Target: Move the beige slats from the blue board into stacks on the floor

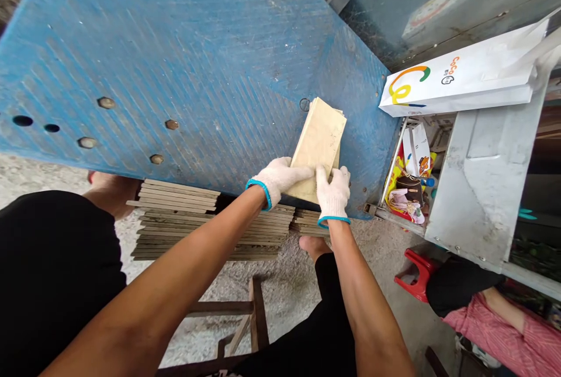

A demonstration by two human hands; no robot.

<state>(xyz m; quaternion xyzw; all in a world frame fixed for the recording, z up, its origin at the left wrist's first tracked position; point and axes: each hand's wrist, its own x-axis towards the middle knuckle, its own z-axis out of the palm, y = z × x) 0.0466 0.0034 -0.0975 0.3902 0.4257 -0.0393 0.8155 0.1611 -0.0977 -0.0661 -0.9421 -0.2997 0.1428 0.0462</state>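
Wooden frame (pixel 254 312): nearest, low on the concrete floor between the person's knees.
Dark slats (pixel 205 222): a deep pile of thin brown strips, lying flat under the bench's near edge.
Left hand (pixel 280 179): in a white knit glove with a blue cuff; its fingers (pixel 303 172) are clenched across the near end of the pale boards.
Right hand (pixel 333 193): gloved the same, grasping the same end from the other side, close to the left hand.
Pale boards (pixel 319 142): a small bundle of thin cream-coloured pieces, oblong, edges roughly squared up, lying on the bench near its right corner and pointing away from the person.
Handling: probably light and stiff as a bundle, but each sheet looks thin enough to snap or splinter, and the smooth faces may slide apart.
Where to hold: both long edges near one end, pinching top and bottom so the layers stay aligned.
Bench (pixel 175 61): a blue ribbed metal plate, scuffed, with bolt heads and holes.
Paper bag (pixel 460 79): white with a coloured logo, lying on a grey metal housing (pixel 477 190) to the right.
Co-worker (pixel 504 324): a pink striped sleeve low at the right, beside a red stool (pixel 414 275).
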